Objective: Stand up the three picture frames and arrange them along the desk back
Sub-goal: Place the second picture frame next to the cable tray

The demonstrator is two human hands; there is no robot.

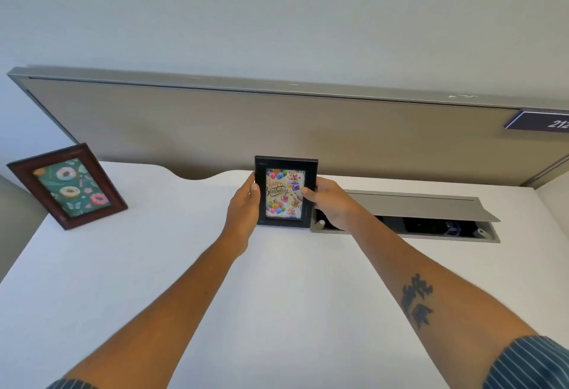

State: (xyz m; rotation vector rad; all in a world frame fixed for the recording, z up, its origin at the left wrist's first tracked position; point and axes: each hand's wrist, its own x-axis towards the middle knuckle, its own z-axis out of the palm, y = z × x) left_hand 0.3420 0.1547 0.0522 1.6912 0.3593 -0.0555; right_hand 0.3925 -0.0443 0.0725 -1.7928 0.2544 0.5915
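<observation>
A black picture frame (285,193) with a "Happy Birthday" balloon print stands upright near the middle of the desk back. My left hand (244,208) grips its left edge and my right hand (331,202) grips its right edge, thumbs on the front. A dark red wooden frame (66,185) with a doughnut picture stands tilted at the far left of the white desk (154,265). Only these two frames are in view.
A beige partition panel (246,123) runs behind the desk. Right of the black frame, a grey cable tray (415,216) is set into the desk with its lid raised. A purple number plate (542,122) is fixed at the panel's right end.
</observation>
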